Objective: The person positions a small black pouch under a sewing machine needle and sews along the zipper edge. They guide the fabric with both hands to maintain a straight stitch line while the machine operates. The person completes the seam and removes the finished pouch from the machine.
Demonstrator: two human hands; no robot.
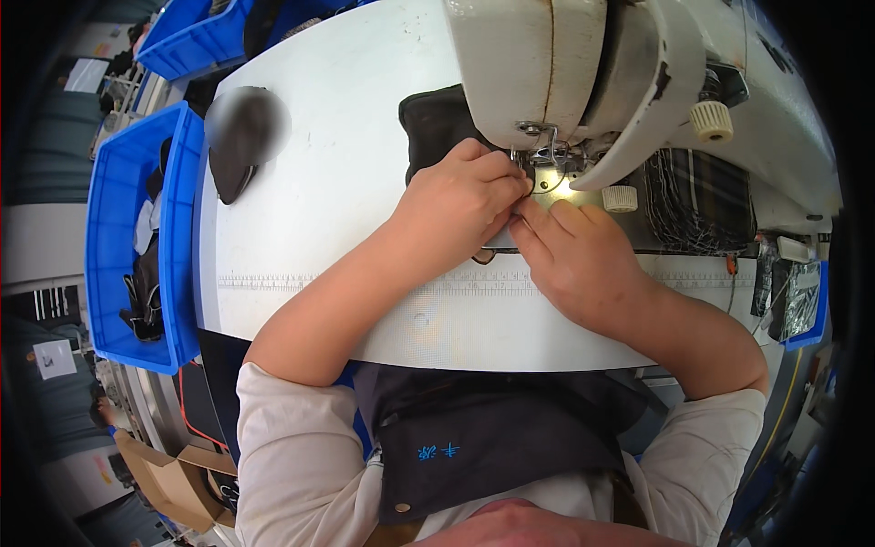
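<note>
Head view: curled left hand (467, 201) and part-open right hand (588, 260) meet by the sewing machine (519, 73), grasp unclear.

We see a brightly lit white tabletop (319, 201), with a small yellowish glare beneath the sewing machine (524, 68). Straight edges bow toward a blackened rim, and a round blur softens a dark piece (231, 179), whose outline we can't fully judge.

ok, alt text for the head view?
A person's hands are close together at the lit needle area of a white sewing machine. A flat dark piece lies on the white table; a blue bin stands left.
</note>
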